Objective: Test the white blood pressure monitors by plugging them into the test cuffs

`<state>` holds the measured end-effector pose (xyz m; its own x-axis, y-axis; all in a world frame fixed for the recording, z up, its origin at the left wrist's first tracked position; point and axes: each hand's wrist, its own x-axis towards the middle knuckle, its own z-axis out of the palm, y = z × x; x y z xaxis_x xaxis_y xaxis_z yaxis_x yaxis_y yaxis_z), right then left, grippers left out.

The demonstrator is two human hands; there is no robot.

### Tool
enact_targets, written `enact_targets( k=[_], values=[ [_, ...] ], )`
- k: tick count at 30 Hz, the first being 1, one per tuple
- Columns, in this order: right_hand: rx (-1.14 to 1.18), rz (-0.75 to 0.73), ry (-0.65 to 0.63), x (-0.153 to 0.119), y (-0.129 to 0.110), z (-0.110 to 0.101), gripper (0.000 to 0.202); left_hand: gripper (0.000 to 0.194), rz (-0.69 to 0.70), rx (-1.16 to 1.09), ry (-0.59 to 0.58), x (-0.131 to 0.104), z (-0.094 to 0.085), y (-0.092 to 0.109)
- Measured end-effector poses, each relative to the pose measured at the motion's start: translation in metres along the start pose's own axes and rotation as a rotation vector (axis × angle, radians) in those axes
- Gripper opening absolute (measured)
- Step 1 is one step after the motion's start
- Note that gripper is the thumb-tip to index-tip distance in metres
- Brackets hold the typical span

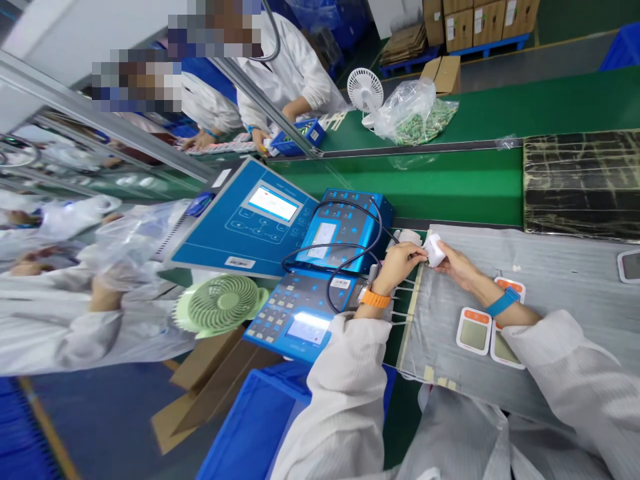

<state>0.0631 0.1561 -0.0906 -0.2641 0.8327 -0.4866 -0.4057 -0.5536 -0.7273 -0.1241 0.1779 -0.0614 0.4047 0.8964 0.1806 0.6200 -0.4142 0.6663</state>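
Above the left edge of the grey mat, both hands hold a small white rounded plastic device. My right hand, with a blue band at its wrist, grips the device from the right. My left hand, below which an orange watch strap shows, pinches at its left side; what exactly its fingertips hold is too small to make out. Another white rounded piece lies just behind my left hand. Near my right forearm, white-and-orange monitors with grey screens lie on the mat, one partly under the arm.
Blue test boxes with black cables stand left of my hands, beside a large blue panel instrument. A green fan and blue bin are at left. Behind run a green conveyor and a dark taped board. Co-workers sit opposite and left.
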Motion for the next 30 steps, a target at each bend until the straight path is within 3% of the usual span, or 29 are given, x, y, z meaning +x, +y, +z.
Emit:
enact_targets(
  k=[11,20,21,25,27,30],
  values=[
    [-0.028,-0.038,0.005,0.004,0.008,0.001,0.028,0.004,-0.011,-0.061,0.07,-0.001,0.007,-0.004],
    [-0.199,-0.129,0.042,0.005,0.014,0.012,0.052,0.003,-0.098,-0.083,0.055,0.0,0.006,-0.006],
    [-0.234,-0.134,0.057,0.005,0.014,0.014,0.055,0.009,-0.117,-0.081,0.038,0.001,0.005,-0.004],
    [-0.558,-0.227,0.142,-0.003,0.006,0.013,0.079,0.085,-0.09,0.066,-0.116,0.005,-0.005,0.004],
    [-0.807,-0.301,0.074,-0.015,-0.004,-0.001,0.081,0.09,-0.051,0.154,-0.182,0.01,-0.01,0.006],
    [-1.203,-0.385,0.003,-0.052,-0.015,-0.036,0.045,0.079,-0.032,0.165,-0.23,0.019,-0.012,0.002]
  ],
)
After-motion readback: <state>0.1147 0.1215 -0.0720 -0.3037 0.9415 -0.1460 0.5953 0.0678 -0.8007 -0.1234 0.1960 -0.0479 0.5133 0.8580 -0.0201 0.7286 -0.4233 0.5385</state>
